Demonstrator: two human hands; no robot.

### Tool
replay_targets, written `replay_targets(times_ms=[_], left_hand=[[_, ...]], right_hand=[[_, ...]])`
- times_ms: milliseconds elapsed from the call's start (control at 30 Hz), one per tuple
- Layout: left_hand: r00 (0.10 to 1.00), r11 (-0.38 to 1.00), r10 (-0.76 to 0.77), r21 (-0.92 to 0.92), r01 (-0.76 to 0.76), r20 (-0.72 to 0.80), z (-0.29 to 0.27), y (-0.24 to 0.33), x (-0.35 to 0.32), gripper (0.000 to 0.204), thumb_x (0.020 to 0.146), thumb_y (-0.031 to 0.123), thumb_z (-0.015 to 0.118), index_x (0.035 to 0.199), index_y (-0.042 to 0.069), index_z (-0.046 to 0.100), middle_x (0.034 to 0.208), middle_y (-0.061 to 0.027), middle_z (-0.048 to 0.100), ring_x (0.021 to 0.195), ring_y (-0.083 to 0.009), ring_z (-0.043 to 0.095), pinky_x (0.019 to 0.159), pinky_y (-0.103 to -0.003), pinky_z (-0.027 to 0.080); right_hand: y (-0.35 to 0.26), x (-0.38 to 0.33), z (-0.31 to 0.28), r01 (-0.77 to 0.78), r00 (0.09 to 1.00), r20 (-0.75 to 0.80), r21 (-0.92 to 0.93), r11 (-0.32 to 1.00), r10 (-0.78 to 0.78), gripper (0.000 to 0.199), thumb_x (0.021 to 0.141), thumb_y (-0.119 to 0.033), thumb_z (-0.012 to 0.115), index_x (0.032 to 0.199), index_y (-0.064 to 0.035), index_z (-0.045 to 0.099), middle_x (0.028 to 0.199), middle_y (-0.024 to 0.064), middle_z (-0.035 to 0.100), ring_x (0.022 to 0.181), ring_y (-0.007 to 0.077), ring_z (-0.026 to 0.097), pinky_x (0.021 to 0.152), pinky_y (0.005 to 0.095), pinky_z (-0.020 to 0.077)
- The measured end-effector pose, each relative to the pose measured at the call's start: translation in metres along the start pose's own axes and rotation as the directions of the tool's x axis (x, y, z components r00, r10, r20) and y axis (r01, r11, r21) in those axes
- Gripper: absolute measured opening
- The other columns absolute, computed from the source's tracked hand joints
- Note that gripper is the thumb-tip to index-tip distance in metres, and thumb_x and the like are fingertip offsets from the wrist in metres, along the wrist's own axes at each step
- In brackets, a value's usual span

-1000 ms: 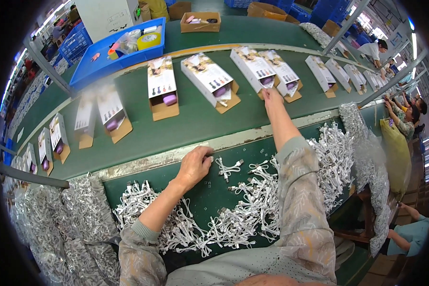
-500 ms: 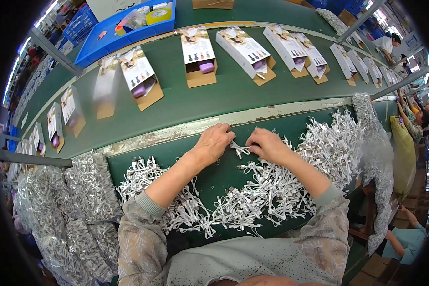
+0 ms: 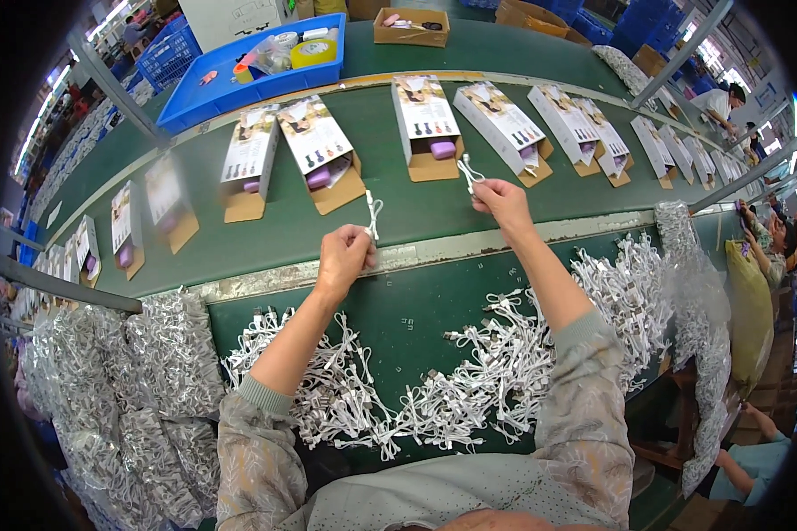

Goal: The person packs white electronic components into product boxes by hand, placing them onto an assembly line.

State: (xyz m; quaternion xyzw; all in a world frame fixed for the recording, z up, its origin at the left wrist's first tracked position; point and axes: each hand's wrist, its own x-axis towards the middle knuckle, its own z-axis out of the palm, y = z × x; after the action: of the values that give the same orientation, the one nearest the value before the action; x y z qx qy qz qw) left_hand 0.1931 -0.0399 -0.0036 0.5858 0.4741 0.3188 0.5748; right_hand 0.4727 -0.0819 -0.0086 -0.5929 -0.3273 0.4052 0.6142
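Observation:
Pinched in my left hand [image 3: 345,257] is a short white charging cable [image 3: 374,212], held upright over the metal rail near an open box [image 3: 321,150]. My right hand [image 3: 503,205] is closed on a second white cable [image 3: 469,173], raised over the green belt beside another open box [image 3: 429,128]. Each box is white with a printed picture; its brown flap faces me, and a purple item [image 3: 442,150] shows in the opening. Below my forearms a heap of white cables [image 3: 483,372] spreads over the green table, with a smaller pile [image 3: 336,389] on the left.
Clear bags packed with cables [image 3: 133,389] lie at the left, and another bag [image 3: 695,327] hangs at the right edge. Beyond the belt stand a blue tray [image 3: 248,80] with tape rolls and a small cardboard box [image 3: 411,26]. Grey posts [image 3: 115,84] flank the line; people work at far right.
Both hands have moved apart and forward from the table to the belt, each with a cable. The boxes appear further right in the picture.

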Motion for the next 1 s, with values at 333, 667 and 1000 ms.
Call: replay_targets(times_ms=[333,667,1000], left_hand=[[0.978,0.981,-0.174,-0.113,0.161,-0.118,0.019,-0.012,0.061,0.014,0.083,0.009,0.05,0.074,0.0,0.058,0.066,-0.0063,0.059,0.052,-0.0125,0.056,0.044,-0.024,0.043],[0.992,0.98,-0.092,-0.171,0.105,0.085,0.044,-0.004,0.088,0.025,0.081,-0.001,0.051,0.102,-0.014,0.054,0.097,-0.0182,0.061,0.075,-0.0214,0.065,0.061,-0.026,0.052],[0.833,0.561,0.156,0.646,-0.517,0.531,-0.082,0.01,-0.03,0.027,0.07,-0.001,0.047,0.091,0.0,0.064,0.091,-0.0168,0.065,0.086,-0.0344,0.061,0.077,-0.042,0.048]], right_hand=[[0.035,0.083,0.025,0.263,0.87,-0.014,-0.832,0.489,-0.493,0.016,0.076,-0.02,0.06,0.081,-0.0077,0.069,0.077,0.0177,0.064,0.073,0.0346,0.062,0.068,0.0412,0.0485],[0.013,-0.019,0.031,0.47,0.844,0.291,-0.807,0.358,-0.451,0.009,0.078,-0.01,0.059,0.082,-0.0028,0.063,0.082,0.0156,0.062,0.08,0.0333,0.06,0.072,0.0426,0.0468],[0.009,-0.144,0.137,0.86,0.371,0.884,-0.211,0.466,-0.285,0.035,0.075,0.0,0.053,0.109,-0.0066,0.058,0.113,0.0136,0.053,0.1,0.0308,0.053,0.084,0.0373,0.0471]])
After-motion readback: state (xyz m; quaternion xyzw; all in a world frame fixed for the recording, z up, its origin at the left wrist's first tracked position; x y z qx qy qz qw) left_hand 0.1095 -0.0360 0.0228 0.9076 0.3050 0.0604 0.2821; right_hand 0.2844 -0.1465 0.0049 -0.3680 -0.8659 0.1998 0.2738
